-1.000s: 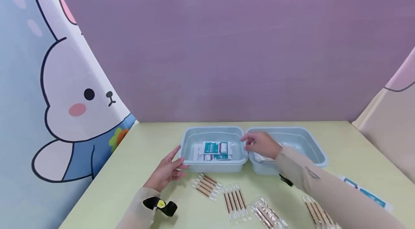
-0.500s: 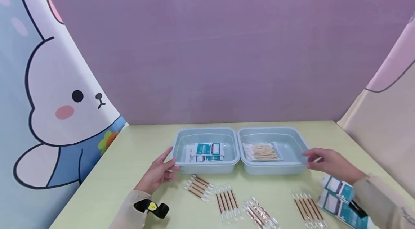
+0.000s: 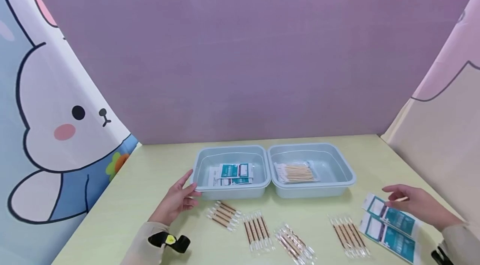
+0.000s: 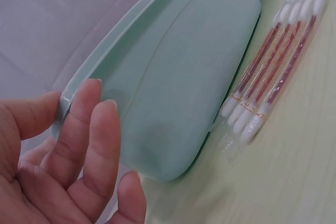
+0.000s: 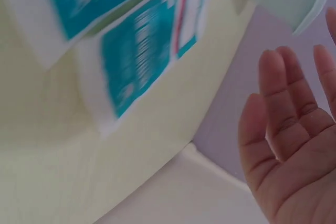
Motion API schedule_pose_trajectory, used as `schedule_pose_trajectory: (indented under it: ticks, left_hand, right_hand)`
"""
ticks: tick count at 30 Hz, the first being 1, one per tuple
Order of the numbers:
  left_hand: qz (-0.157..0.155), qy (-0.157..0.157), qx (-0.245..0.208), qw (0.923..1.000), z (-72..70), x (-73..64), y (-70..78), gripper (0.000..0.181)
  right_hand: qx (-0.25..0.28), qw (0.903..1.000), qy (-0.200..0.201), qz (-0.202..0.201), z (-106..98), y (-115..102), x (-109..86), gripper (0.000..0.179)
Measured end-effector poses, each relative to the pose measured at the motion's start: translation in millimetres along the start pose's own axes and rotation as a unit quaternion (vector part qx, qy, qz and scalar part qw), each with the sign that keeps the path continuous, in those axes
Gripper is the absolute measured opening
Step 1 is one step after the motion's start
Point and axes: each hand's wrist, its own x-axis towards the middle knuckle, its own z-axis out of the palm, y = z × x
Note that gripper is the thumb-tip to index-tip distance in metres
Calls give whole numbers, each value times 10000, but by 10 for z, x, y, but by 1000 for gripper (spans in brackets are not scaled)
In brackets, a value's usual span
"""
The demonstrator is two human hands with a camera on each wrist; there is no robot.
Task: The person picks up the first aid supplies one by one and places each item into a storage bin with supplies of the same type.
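The left hand (image 3: 174, 203) pinches a pale-blue rectangular plastic tray's rim (image 3: 232, 188); the relaxed, empty right hand (image 3: 420, 206) hangs just above flat teal-and-white packets (image 3: 393, 232) slanting lengthwise away leftward.

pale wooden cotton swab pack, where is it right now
In the head view, the pale swab pack sits inside the right-hand blue tray, toward its left end, near the wall beside the left-hand tray.

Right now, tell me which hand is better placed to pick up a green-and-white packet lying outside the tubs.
The right, I'd judge: the right hand is close to those packets and looks free, while the left hand is farther off, holding the left tub's corner.
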Motion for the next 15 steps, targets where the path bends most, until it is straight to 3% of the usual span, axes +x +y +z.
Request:
schedule_pose_trajectory:
  ticks: [7,15]
  left_hand:
    - [-45,14,-98,9999,-4,21,-31,64]
    - [-75,-4,-131,9999,-10,15,-40,63]
  right_hand:
    - [-547,9979,-330,35,105,302,-51,57]
    - [-968,9921,-596,536,239,492,-25,60]
